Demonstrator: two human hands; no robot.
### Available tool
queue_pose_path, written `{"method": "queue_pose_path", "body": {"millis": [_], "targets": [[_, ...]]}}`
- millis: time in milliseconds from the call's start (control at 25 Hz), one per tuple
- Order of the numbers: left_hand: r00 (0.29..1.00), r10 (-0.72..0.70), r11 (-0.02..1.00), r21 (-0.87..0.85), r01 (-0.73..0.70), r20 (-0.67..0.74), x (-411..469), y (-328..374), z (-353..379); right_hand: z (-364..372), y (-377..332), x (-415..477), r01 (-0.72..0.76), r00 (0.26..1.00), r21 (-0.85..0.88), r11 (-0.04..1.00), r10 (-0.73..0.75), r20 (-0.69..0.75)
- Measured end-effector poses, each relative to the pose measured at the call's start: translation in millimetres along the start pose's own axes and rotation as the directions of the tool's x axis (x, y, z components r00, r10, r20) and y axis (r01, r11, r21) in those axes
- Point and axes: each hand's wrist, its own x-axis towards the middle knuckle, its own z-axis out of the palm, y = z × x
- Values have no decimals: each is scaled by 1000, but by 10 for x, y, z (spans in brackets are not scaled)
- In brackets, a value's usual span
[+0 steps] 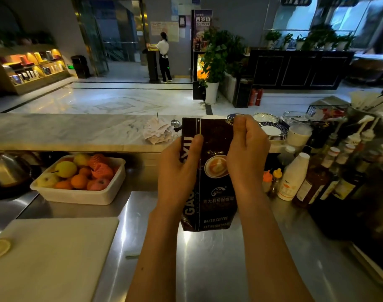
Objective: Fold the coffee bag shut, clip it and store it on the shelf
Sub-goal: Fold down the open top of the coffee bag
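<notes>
A dark brown coffee bag [210, 188] with a latte picture and white lettering stands upright on the steel counter [208, 258], at the middle of the head view. My left hand [177, 168] grips its left edge about halfway up, thumb on the front. My right hand [245, 147] pinches the bag's top right corner, fingers curled over the rim. The top edge looks unfolded. No clip is visible.
A white tub of fruit [81, 179] sits at the left, a white cutting board [53, 258] in front of it. Syrup bottles [330, 177] and a white bottle [292, 177] crowd the right. Stacked plates [273, 130] and a receipt spike [157, 131] stand on the marble ledge.
</notes>
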Motion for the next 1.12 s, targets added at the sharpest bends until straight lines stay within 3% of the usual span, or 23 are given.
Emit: {"method": "queue_pose_path", "body": {"millis": [120,280,560,840,1000,1120], "targets": [[997,16,998,58,-11,-81,61,-12,-2,11,-50,4,-36,990,93,995,22,142],[986,18,994,105,0,-168,165,-71,-77,-36,26,-5,-143,879,112,983,75,471],[994,-24,996,82,33,-109,225,-19,-99,-21,50,-10,-22,939,56,998,2,344],[980,76,978,207,-37,-183,309,12,-121,53,9,-72,-41,903,99,994,-6,430],[992,69,974,221,-44,-103,287,-36,-82,170,-48,-1,-63,960,28,998,53,275],[992,67,971,235,-40,-109,287,-39,-89,261,-85,-21,19,981,-1,1000,-18,192]]}}
